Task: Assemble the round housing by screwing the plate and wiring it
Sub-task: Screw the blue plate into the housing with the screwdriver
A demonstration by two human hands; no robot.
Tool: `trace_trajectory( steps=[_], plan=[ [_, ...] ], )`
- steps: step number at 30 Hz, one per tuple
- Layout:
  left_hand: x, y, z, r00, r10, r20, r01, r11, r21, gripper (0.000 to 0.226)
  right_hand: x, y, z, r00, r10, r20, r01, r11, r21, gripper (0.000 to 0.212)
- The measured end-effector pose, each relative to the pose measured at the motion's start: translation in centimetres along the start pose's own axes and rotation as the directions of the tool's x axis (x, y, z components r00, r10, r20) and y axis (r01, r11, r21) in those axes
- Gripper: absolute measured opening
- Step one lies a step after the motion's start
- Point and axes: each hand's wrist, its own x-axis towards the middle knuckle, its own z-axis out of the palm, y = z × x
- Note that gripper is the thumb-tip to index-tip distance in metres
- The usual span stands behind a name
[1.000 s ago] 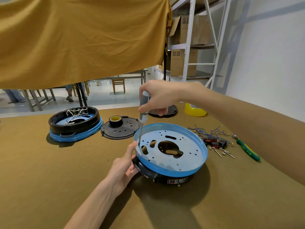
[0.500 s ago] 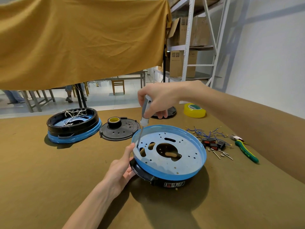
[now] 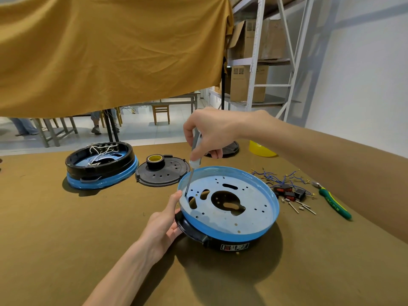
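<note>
A round black housing (image 3: pixel 212 236) with a blue rim lies on the brown table, a perforated metal plate (image 3: pixel 231 208) set in its top. My right hand (image 3: pixel 212 131) grips a grey-handled screwdriver (image 3: pixel 195 151); its tip stands on the plate near the left rim. My left hand (image 3: pixel 164 221) holds the housing's left edge, thumb up by the rim next to the screwdriver tip. Blue wires (image 3: pixel 278 176), black switches (image 3: pixel 289 192) and small screws (image 3: pixel 298 206) lie to the right of the housing.
A second housing (image 3: pixel 100 166) with white wires stands at the back left. A black cover (image 3: pixel 162 172) carries a roll of tape (image 3: pixel 154 161). Green-handled pliers (image 3: pixel 334 203) lie far right, a yellow tape roll (image 3: pixel 260 150) behind my forearm. A yellow cloth (image 3: pixel 110 51) hangs overhead.
The screwdriver has tilted a little and its tip stays at the plate's left edge. My view has shifted slightly; my left hand keeps its hold on the housing.
</note>
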Motion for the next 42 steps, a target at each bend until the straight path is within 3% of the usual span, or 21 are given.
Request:
trace_trajectory(
  steps=[11, 13, 15, 16, 17, 19, 20, 22, 25, 27, 28, 30, 32, 35, 38, 42],
  plan=[
    [-0.8, 0.3, 0.1, 1.0, 0.003, 0.031, -0.002, 1.0, -0.017, 0.062, -0.1, 0.1, 0.0, 0.996, 0.088, 0.008, -0.088, 0.996, -0.025, 0.023],
    [-0.9, 0.3, 0.0, 0.999, 0.002, 0.043, -0.001, 0.999, -0.033, 0.063, -1.2, 1.3, -0.6, 0.994, 0.096, -0.047, -0.095, 0.995, 0.015, 0.022],
    [-1.2, 0.4, 0.1, 0.996, -0.016, 0.086, 0.021, 0.998, -0.057, 0.061, -3.2, 3.5, -0.1, 0.967, 0.167, -0.193, -0.126, 0.97, 0.209, 0.025],
    [-1.3, 0.4, 0.2, 0.993, -0.018, 0.119, 0.025, 0.998, -0.065, 0.058, -4.3, 4.8, 0.9, 0.93, 0.267, -0.253, -0.156, 0.909, 0.387, 0.028],
    [-1.5, 0.4, 0.3, 0.989, -0.005, 0.151, 0.015, 0.998, -0.067, 0.056, -5.6, 6.0, 2.3, 0.881, 0.404, -0.247, -0.19, 0.78, 0.596, 0.032],
    [-1.7, 0.1, 0.7, 0.983, 0.059, 0.174, -0.063, 0.998, 0.017, 0.054, -8.3, 7.9, 5.7, 0.812, 0.583, -0.022, -0.217, 0.336, 0.917, 0.036],
    [-1.8, 0.0, 0.9, 0.981, 0.096, 0.166, -0.115, 0.987, 0.109, 0.051, -9.5, 8.4, 7.2, 0.8, 0.592, 0.097, -0.203, 0.116, 0.972, 0.036],
    [-1.9, -0.2, 1.2, 0.978, 0.162, 0.133, -0.193, 0.944, 0.269, 0.044, -11.6, 9.3, 9.4, 0.809, 0.548, 0.211, -0.127, -0.188, 0.974, 0.037],
    [-1.5, -0.6, 0.9, 0.933, 0.359, 0.032, -0.329, 0.811, 0.485, 0.048, -13.9, 10.2, 11.2, 0.858, 0.478, 0.19, 0.013, -0.39, 0.921, 0.051],
    [-1.5, -1.1, 0.4, 0.82, 0.572, -0.001, -0.444, 0.637, 0.631, 0.061, -15.1, 10.4, 12.0, 0.868, 0.479, 0.129, 0.047, -0.339, 0.939, 0.046],
    [-1.9, -1.3, 0.3, 0.729, 0.683, 0.044, -0.53, 0.521, 0.669, 0.063, -15.4, 10.6, 12.4, 0.853, 0.515, 0.084, 0.052, -0.243, 0.969, 0.037],
    [-2.8, -1.4, 0.5, 0.526, 0.79, 0.315, -0.7, 0.192, 0.687, 0.055, -15.7, 10.9, 13.4, 0.771, 0.636, -0.03, 0.015, 0.029, 0.999, 0.015],
    [-3.3, -1.7, 0.9, 0.411, 0.736, 0.538, -0.771, -0.034, 0.636, 0.048, -15.7, 11.1, 14.8, 0.674, 0.729, -0.119, -0.102, 0.251, 0.963, 0.016],
    [-3.3, -1.7, 1.1, 0.397, 0.643, 0.655, -0.815, -0.081, 0.573, 0.051, -15.9, 11.0, 17.3, 0.648, 0.749, -0.136, -0.228, 0.362, 0.904, 0.038],
    [-2.8, -2.0, 0.8, 0.385, 0.619, 0.684, -0.786, -0.169, 0.595, 0.052, -15.0, 10.6, 18.8, 0.681, 0.73, -0.057, -0.183, 0.246, 0.952, 0.048],
    [-2.7, -2.6, 1.4, 0.381, 0.648, 0.66, -0.767, -0.178, 0.617, 0.046, -14.5, 11.7, 19.0, 0.653, 0.755, -0.059, -0.148, 0.204, 0.968, 0.034]
  ],
)
